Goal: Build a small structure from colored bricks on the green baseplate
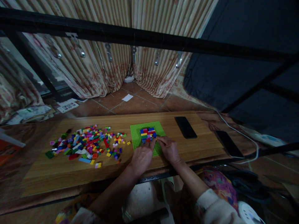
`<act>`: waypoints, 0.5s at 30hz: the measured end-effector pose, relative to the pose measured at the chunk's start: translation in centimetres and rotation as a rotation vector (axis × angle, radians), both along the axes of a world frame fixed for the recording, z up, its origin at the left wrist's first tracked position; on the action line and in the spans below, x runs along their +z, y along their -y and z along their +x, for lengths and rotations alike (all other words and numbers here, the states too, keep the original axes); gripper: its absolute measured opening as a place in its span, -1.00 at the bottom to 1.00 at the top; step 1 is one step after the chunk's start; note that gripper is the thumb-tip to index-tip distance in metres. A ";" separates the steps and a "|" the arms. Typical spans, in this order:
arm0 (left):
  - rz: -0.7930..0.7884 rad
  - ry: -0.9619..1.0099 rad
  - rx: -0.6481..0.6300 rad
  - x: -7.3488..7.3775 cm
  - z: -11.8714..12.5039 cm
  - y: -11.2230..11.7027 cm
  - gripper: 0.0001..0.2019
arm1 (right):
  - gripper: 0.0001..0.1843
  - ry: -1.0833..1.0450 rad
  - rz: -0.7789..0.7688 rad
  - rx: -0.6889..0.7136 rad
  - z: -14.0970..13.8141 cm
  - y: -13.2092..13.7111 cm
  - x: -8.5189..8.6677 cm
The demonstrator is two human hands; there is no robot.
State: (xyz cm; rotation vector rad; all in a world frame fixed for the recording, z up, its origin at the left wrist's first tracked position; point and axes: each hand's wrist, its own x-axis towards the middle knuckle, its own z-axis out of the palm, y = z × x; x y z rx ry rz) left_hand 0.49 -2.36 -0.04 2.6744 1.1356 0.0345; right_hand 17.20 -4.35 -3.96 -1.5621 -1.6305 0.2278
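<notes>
A green baseplate (136,132) lies on the wooden board (70,168), carrying a small block of coloured bricks (147,133). My left hand (142,157) rests on the plate's near edge, its fingertips pressed against the near side of the brick block. My right hand (168,148) lies beside it on the plate's right near corner, fingers bent and touching the block's right near side. Whether either hand pinches a loose brick is hidden by the fingers. A pile of loose coloured bricks (86,143) is spread out to the left of the plate.
Two dark phones lie to the right, one on the board (185,127) and one farther right (228,143) with a white cable (249,140). Black metal bars (149,39) cross overhead. Striped curtains (105,65), a tiled floor and papers (30,113) lie beyond.
</notes>
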 end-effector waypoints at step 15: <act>-0.016 0.032 0.027 -0.4 0.4 0.2 -0.47 | -0.78 -0.463 -0.049 -0.152 -1.1 -0.7 -0.6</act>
